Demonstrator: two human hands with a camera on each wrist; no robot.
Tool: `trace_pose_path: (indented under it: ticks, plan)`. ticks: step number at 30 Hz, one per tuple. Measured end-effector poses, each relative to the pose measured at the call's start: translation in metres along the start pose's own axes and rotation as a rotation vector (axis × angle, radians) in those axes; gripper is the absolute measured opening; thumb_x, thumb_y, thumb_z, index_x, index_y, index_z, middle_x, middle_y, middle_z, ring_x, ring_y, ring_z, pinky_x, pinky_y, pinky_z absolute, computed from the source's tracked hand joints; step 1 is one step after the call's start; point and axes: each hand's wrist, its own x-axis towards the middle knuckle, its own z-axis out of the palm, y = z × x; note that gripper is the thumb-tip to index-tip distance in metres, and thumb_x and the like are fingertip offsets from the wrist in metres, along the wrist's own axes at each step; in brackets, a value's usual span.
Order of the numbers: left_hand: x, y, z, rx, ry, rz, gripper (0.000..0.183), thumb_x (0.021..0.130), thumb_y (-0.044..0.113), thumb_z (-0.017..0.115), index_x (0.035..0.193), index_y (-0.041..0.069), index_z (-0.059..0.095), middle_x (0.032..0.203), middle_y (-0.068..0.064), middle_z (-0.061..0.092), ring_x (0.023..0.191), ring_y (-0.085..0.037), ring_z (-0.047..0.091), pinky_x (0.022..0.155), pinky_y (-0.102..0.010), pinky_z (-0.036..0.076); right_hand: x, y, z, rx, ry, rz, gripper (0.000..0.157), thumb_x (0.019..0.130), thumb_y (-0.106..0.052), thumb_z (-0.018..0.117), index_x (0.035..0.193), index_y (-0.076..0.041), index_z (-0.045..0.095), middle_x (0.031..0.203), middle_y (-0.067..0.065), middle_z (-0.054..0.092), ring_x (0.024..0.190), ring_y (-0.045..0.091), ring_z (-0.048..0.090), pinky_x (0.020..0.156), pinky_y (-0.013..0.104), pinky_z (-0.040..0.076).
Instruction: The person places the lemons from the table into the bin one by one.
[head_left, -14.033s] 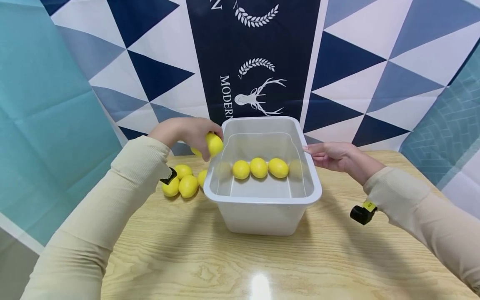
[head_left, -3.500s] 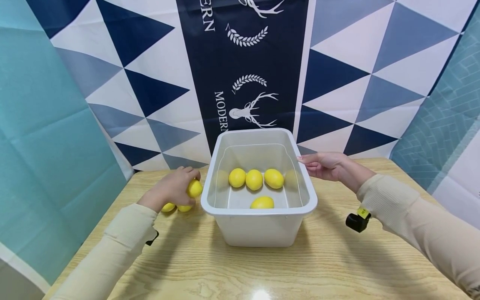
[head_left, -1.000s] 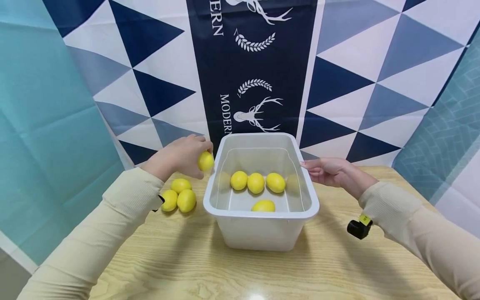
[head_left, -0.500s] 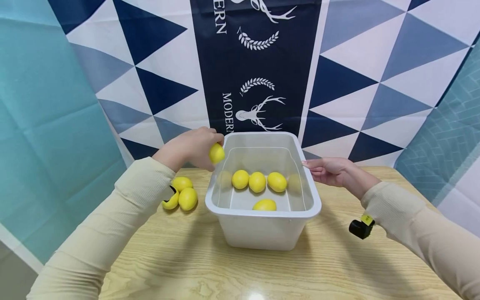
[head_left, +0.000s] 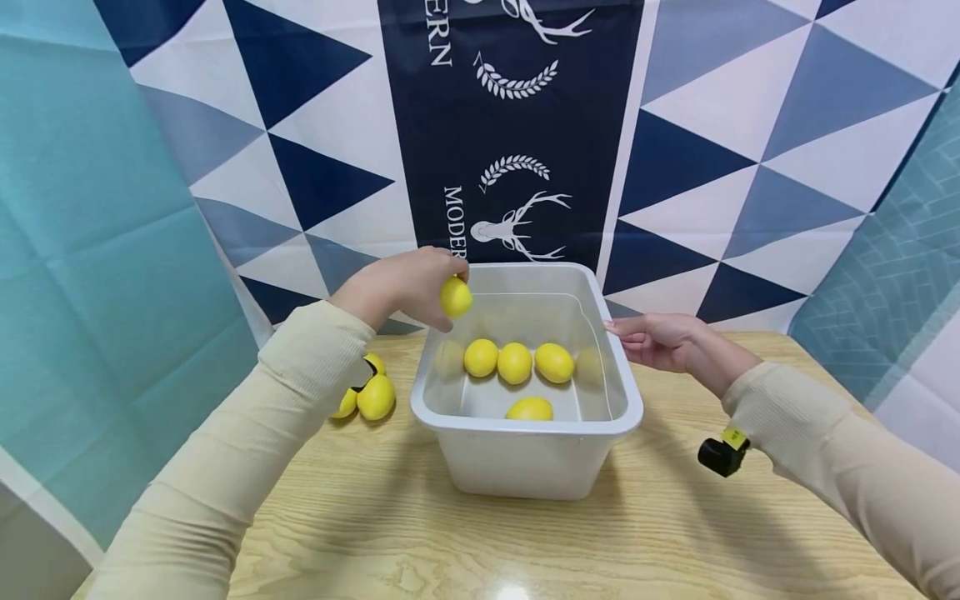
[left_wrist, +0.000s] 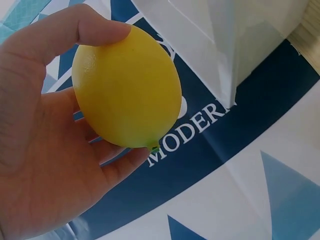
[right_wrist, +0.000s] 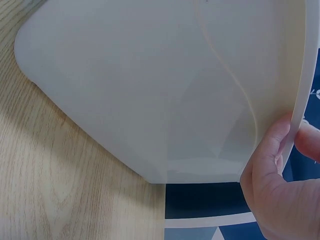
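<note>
My left hand holds a yellow lemon over the left rim of a pale grey plastic bin. In the left wrist view the thumb lies across the top of that lemon, fingers behind it, its green stem tip pointing down. Inside the bin, three lemons form a row, and another lemon lies nearer the front wall, partly hidden by it. At the bin's right side my right hand pinches the rim; the right wrist view shows thumb and fingers on either side of that rim.
Left of the bin, a small group of lemons sits on the wooden table, partly covered by the left sleeve and its black wrist camera. A patterned cloth backdrop hangs close behind the bin.
Since 14 s ago, one more lemon lies in the bin. The left hand took another from the table group and has moved right with it, over the rim. The right hand stays at the rim.
</note>
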Motion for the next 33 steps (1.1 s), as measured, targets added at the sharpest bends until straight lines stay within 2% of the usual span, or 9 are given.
trace_pose_path:
  ticks: [7, 24, 33]
  plan:
    - [0.006, 0.005, 0.002, -0.001, 0.003, -0.014, 0.055, 0.071, 0.023, 0.077, 0.121, 0.014, 0.058, 0.114, -0.004, 0.061, 0.105, -0.024, 0.052, 0.091, -0.037, 0.051, -0.002, -0.001, 0.0, -0.003, -0.001, -0.004, 0.012, 0.091, -0.011, 0.064, 0.082, -0.016, 0.069, 0.083, -0.002, 0.071, 0.078, 0.008, 0.068, 0.079, 0.019, 0.058]
    - [0.019, 0.018, 0.004, -0.014, 0.015, 0.028, 0.051, 0.073, 0.024, 0.075, 0.119, 0.014, 0.059, 0.11, -0.004, 0.061, 0.098, -0.022, 0.054, 0.084, -0.032, 0.052, -0.005, 0.003, -0.001, -0.026, 0.006, -0.016, 0.011, 0.09, -0.011, 0.064, 0.082, -0.017, 0.069, 0.083, -0.003, 0.071, 0.079, 0.009, 0.068, 0.08, 0.02, 0.058]
    - [0.03, 0.022, 0.009, -0.026, 0.016, 0.036, 0.051, 0.073, 0.025, 0.073, 0.12, 0.013, 0.058, 0.111, -0.005, 0.06, 0.099, -0.022, 0.053, 0.086, -0.033, 0.05, -0.006, 0.003, -0.001, -0.02, 0.005, -0.007, 0.01, 0.09, -0.012, 0.064, 0.082, -0.016, 0.068, 0.082, -0.002, 0.071, 0.078, 0.008, 0.068, 0.079, 0.019, 0.058]
